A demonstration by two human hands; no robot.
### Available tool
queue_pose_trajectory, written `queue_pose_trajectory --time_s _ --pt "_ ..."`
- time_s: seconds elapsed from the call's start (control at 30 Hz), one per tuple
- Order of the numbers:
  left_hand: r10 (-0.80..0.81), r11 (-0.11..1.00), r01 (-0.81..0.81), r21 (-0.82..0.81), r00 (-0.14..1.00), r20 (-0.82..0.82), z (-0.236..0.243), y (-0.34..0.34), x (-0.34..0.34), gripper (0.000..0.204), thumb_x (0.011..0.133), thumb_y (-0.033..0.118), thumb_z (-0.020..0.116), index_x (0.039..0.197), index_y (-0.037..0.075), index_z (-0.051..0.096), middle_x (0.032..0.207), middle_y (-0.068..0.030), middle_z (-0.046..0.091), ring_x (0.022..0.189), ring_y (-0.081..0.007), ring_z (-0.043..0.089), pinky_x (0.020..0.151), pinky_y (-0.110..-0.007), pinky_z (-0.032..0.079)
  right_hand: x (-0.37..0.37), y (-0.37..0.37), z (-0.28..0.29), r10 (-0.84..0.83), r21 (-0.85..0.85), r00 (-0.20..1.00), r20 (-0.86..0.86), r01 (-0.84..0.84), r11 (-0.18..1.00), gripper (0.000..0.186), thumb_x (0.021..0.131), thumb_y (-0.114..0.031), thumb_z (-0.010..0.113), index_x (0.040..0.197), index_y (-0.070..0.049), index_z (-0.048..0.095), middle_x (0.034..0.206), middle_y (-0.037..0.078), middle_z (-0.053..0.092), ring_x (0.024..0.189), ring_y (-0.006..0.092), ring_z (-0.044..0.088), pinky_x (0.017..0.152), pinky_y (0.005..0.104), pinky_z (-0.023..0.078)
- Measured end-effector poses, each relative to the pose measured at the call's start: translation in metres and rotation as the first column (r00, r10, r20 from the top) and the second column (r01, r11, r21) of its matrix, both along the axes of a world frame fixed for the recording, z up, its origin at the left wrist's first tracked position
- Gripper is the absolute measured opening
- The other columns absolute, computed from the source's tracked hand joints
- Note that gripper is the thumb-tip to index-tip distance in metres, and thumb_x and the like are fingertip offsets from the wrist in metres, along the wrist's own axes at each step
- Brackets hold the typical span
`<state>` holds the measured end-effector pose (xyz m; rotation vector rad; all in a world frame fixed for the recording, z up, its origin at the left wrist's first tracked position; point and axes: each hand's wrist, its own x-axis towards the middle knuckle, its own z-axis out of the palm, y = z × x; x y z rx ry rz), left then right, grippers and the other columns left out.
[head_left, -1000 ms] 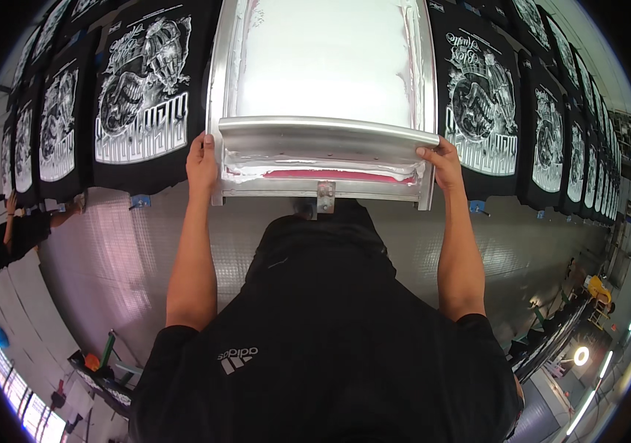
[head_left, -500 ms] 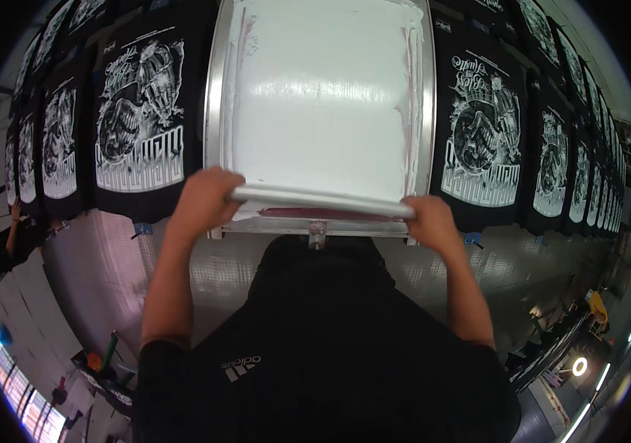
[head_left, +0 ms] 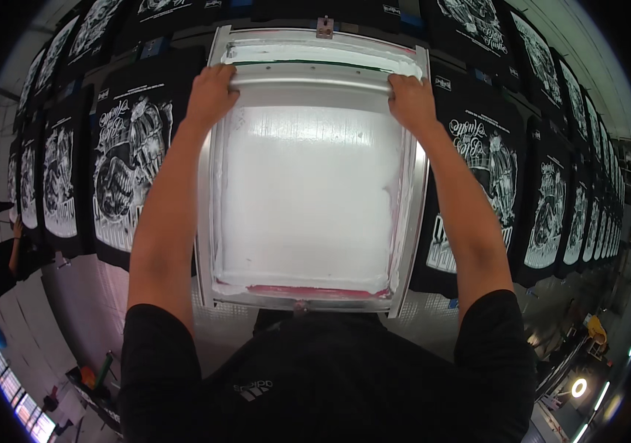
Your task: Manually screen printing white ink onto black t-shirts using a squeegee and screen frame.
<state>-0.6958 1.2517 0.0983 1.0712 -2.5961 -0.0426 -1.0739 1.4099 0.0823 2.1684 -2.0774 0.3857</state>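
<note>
The metal squeegee (head_left: 312, 76) is now held near the far end of the silver-framed screen (head_left: 205, 214); half a second ago it was held at the near end. Its left end is gripped by the left hand (head_left: 214, 94) and its right end by the right hand (head_left: 413, 101), both closed, with the fingertips partly hidden. White paste (head_left: 308, 207) is thus left exposed between squeegee and body, and the stroke is judged nearly full-length. The screen is flanked on both sides by printed black shirts (head_left: 134, 155).
</note>
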Motion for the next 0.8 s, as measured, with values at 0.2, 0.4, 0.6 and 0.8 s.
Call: queue_pose_trajectory --time_s 0.2,0.4,0.6,0.8 --pt "-0.014 0.999 0.012 0.047 0.998 0.054 -0.005 0.061 0.023 0.039 0.067 0.008 0.071 0.104 0.007 0.061 0.103 -0.0105 0.061 0.098 -0.03 0.057 0.087 -0.043 0.042 0.012 0.051 -0.013 -0.015 0.101 0.993 -0.117 0.027 0.995 0.026 0.078 -0.005 0.059 0.104 -0.008 0.059 0.09 0.008 0.062 0.096 0.0282 0.061 0.1 0.059 0.036" --pt "-0.048 0.998 0.046 -0.044 0.998 -0.031 0.042 0.039 0.001 0.037 0.068 0.009 0.074 0.103 0.007 0.065 0.101 -0.0084 0.064 0.096 -0.0282 0.058 0.083 -0.041 0.041 -0.035 0.014 0.039 0.08 -0.035 0.997 0.013 -0.08 0.996 0.029 0.073 -0.002 0.062 0.101 -0.009 0.063 0.087 0.009 0.065 0.095 0.0275 0.062 0.098 0.0564 0.037" --pt "-0.012 0.999 0.013 -0.046 1.0 0.022 0.029 -0.019 -0.051 0.027 0.076 0.015 0.072 0.102 0.006 0.067 0.096 -0.0087 0.066 0.094 -0.0293 0.061 0.081 -0.042 0.043 -0.069 -0.045 0.022 -0.041 0.13 0.999 -0.018 0.043 0.991 0.026 0.073 -0.005 0.062 0.098 -0.009 0.065 0.087 0.012 0.069 0.092 0.0298 0.065 0.096 0.0489 0.043" --pt "-0.086 0.995 0.08 0.067 0.991 0.097 0.048 -0.024 -0.054 0.026 0.077 0.014 0.072 0.101 0.006 0.068 0.096 -0.0087 0.067 0.096 -0.0293 0.061 0.084 -0.041 0.042 -0.054 -0.008 0.03 -0.029 0.317 0.999 -0.026 0.036 0.948 0.027 0.067 -0.007 0.063 0.093 -0.007 0.067 0.085 0.016 0.07 0.082 0.0364 0.068 0.075 0.0447 0.052"
